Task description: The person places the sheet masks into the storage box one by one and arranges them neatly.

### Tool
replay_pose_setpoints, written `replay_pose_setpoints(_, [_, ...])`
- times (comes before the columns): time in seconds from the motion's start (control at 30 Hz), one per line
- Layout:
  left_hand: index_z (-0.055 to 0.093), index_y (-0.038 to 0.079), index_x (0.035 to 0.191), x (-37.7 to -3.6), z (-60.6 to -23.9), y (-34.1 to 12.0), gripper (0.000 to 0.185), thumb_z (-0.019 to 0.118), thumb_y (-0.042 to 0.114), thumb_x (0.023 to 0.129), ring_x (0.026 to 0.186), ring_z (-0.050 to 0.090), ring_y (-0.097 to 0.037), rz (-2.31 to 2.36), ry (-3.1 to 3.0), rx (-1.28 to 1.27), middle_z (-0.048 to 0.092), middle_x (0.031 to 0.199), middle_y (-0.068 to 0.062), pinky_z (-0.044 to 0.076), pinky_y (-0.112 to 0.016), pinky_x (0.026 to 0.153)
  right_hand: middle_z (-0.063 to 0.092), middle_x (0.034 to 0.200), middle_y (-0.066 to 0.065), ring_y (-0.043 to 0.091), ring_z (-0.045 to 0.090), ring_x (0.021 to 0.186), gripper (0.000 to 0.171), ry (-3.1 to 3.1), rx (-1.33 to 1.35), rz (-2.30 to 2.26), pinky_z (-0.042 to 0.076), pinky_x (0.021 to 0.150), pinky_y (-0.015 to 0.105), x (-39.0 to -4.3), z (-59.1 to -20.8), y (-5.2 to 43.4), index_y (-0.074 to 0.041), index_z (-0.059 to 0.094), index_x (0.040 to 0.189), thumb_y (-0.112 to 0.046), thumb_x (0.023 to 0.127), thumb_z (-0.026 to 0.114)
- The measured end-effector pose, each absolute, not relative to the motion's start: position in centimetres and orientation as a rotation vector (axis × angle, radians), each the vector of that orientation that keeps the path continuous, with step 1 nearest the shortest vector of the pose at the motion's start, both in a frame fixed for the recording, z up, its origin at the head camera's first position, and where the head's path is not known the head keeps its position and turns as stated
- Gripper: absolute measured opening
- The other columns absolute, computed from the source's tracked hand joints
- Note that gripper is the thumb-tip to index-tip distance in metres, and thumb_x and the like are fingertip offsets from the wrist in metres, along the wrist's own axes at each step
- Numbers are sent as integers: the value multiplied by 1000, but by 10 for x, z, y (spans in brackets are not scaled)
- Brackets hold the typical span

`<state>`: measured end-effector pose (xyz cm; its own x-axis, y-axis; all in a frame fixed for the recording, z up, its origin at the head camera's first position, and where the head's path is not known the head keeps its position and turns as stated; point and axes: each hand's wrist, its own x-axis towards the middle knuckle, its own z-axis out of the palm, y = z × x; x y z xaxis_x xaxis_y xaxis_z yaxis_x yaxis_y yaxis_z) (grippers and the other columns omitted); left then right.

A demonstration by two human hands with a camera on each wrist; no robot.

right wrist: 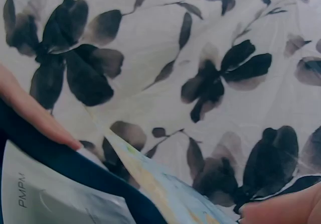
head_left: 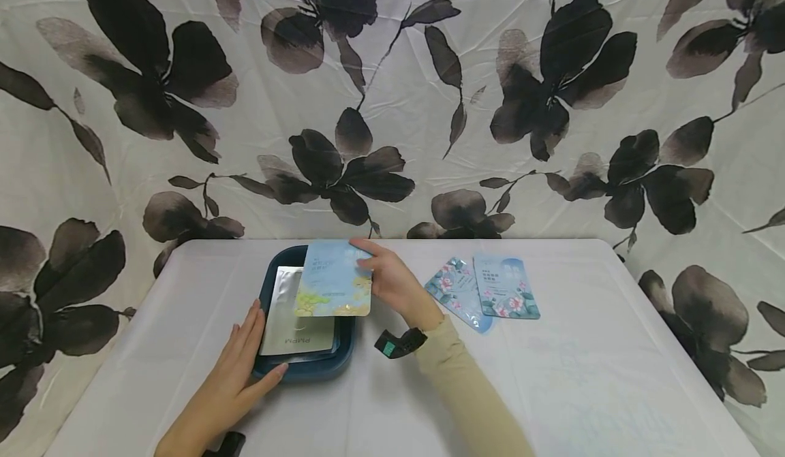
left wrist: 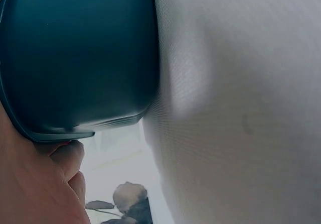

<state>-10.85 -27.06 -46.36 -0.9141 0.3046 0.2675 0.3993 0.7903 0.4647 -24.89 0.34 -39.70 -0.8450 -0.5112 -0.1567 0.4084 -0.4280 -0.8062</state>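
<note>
Right hand [head_left: 395, 283] pinches glossy rectangular sachet [head_left: 334, 280] | left hand [head_left: 236, 368], fingers straight, steadies smooth dark-blue plastic tray [head_left: 306, 370] | silver foil packet [head_left: 300, 310] inside

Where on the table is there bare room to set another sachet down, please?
Bare cloth lies right of the two floral sachets and along the near edge by the right sleeve. It is crowded at the tray, where both hands work: left hand, right hand.

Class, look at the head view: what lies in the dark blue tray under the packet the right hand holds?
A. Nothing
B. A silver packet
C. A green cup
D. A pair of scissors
B: a silver packet lies flat in the dark blue tray, partly under the blue-and-yellow packet that the right hand holds.
</note>
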Motion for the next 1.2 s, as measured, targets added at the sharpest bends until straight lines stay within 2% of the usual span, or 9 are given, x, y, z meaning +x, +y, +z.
replay_pose_setpoints(0.1, [5, 1, 158, -108, -463, -271, 98, 70, 35, 93, 152, 4, -28, -779, -2802, -554, -5, 166, -9, -4, -34, 121, 33, 156, 17, 33, 39, 139, 71, 1373, -139, -2215, 40, 106, 40, -249, -399, -11, -6, 33, 154, 21, 89, 37])
replay_pose_setpoints(0.17, [5, 1, 158, -108, -463, -271, 98, 70, 36, 93, 152, 5, -29, -780, -2805, -548, -5, 166, -8, -4, -34, 121, 35, 154, 18, 33, 41, 138, 76, 1412, -133, -2190, 39, 107, 42, -248, -402, -19, -6, 35, 154, 26, 85, 36])
replay_pose_setpoints(0.3, [5, 2, 159, -108, -462, -270, 98, 69, 36, 93, 151, 6, -31, -788, -2815, -535, -5, 166, -8, -4, -36, 121, 39, 151, 19, 34, 44, 135, 77, 1449, -109, -2146, 41, 105, 44, -246, -406, -34, -6, 37, 153, 28, 83, 36])
replay_pose_setpoints(0.47, [5, 2, 159, -107, -462, -270, 98, 70, 35, 93, 151, 6, -32, -804, -2809, -539, -5, 166, -8, -3, -40, 121, 43, 146, 18, 30, 50, 127, 78, 1534, -112, -2083, 48, 92, 35, -242, -412, -51, -4, 41, 150, 29, 80, 38])
replay_pose_setpoints(0.57, [6, 2, 158, -108, -462, -270, 97, 70, 33, 93, 151, 6, -32, -812, -2795, -552, -4, 166, -9, -3, -40, 121, 45, 143, 17, 26, 51, 120, 79, 1592, -121, -2050, 47, 88, 31, -239, -416, -58, -3, 42, 149, 29, 77, 36])
replay_pose_setpoints(0.8, [7, 0, 158, -109, -464, -271, 97, 70, 33, 93, 151, 8, -34, -803, -2778, -572, -4, 166, -10, -3, -40, 121, 44, 140, 14, 24, 50, 114, 86, 1663, -109, -2031, 44, 93, 33, -232, -424, -69, 0, 41, 147, 28, 67, 30])
replay_pose_setpoints(1.2, [8, 0, 158, -108, -465, -269, 97, 71, 34, 92, 151, 6, -31, -789, -2786, -542, -3, 166, -10, -2, -42, 122, 28, 155, 21, 33, 31, 138, 79, 1768, -81, -2120, 21, 115, 44, -225, -422, -65, 1, 38, 147, 24, 72, 36])
